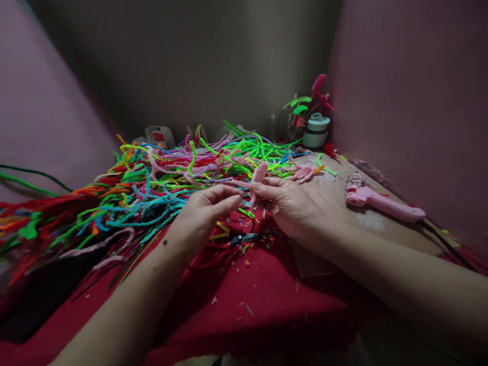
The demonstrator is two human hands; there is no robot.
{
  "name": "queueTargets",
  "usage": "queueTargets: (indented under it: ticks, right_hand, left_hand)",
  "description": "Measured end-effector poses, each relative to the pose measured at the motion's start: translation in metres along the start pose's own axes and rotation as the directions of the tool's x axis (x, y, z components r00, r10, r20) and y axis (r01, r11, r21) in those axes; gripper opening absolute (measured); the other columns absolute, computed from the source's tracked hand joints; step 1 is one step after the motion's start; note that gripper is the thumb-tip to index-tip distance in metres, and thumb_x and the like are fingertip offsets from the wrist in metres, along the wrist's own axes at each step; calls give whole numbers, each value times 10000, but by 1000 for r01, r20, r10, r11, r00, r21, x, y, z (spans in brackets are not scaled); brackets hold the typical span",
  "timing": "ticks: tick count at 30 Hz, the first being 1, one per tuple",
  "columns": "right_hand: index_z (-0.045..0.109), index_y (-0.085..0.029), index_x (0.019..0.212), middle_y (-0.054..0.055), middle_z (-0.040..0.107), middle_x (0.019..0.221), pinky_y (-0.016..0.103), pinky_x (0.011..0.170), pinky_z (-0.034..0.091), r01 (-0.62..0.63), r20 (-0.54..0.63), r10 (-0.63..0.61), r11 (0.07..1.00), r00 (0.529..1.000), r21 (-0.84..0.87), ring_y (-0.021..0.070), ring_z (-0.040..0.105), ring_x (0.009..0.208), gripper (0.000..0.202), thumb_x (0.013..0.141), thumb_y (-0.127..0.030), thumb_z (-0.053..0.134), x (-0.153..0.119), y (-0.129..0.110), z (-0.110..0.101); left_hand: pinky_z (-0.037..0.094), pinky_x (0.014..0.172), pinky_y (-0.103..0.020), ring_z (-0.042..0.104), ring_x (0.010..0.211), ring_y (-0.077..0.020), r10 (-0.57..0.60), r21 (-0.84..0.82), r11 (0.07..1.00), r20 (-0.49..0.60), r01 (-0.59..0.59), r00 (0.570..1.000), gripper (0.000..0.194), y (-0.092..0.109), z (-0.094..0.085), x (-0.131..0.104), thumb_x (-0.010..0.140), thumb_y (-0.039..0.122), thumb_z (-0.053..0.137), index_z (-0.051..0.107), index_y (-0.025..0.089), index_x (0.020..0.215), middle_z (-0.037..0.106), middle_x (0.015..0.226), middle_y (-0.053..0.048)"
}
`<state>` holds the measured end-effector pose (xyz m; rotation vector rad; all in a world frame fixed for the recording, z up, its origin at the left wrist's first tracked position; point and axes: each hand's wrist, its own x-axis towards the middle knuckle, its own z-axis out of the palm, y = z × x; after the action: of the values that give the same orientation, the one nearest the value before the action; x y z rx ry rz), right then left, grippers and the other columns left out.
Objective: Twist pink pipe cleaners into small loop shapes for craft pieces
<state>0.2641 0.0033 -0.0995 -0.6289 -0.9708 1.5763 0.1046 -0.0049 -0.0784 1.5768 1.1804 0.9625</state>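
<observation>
My right hand (293,206) pinches a pink fuzzy pipe cleaner (259,175) bent into an upright petal-like loop, between thumb and forefinger. Just left of it, my left hand (206,211) is closed, its thumb and forefinger tips close together near the loop. Whatever sits between those left fingertips is too small to make out. Below the hands, scissors (246,238) with dark blades lie on the red cloth (263,290) among small coloured clippings. Behind my right hand rests a finished-looking pink petal shape (304,174) made of pipe cleaner.
A large tangled heap of coloured pipe cleaners (152,195) spreads across the left and back. On the board (324,195) at right lies a pink glue gun (385,203) with a dark cord. A white-and-dark jar (316,131) stands at the back near pipe-cleaner flowers (318,85).
</observation>
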Motion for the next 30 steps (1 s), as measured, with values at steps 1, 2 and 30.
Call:
queueTargets:
  ticks: [1,2,30]
  right_hand:
    - [605,-138,691,-20,544,618,240,576,364,7,8,-7,1000,1000,12,80,466,564,116,674,-216,690,0,2,0]
    - [606,-142,696,-20,551,630,245,593,377,12,15,-13,1000,1000,18,82,475,571,135,663,-231,702,1,4,-1]
    - [575,-133,550,-20,497,531,247,519,302,-20,45,30,977,999,-212,77,394,507,167,652,-219,676,-4,7,0]
  left_hand:
    - [427,642,-222,565,665,-110,-10,-107,994,75,18,997,209,-1,5,0,744,331,632,645,166,870,646,795,-11]
    - [432,668,-225,573,700,-115,-8,-180,983,116,29,993,213,-3,10,0,748,334,631,648,162,873,648,823,-19]
    - [319,496,-191,409,527,-73,60,140,989,-128,-42,990,175,1,-1,-2,717,321,630,597,150,708,516,600,30]
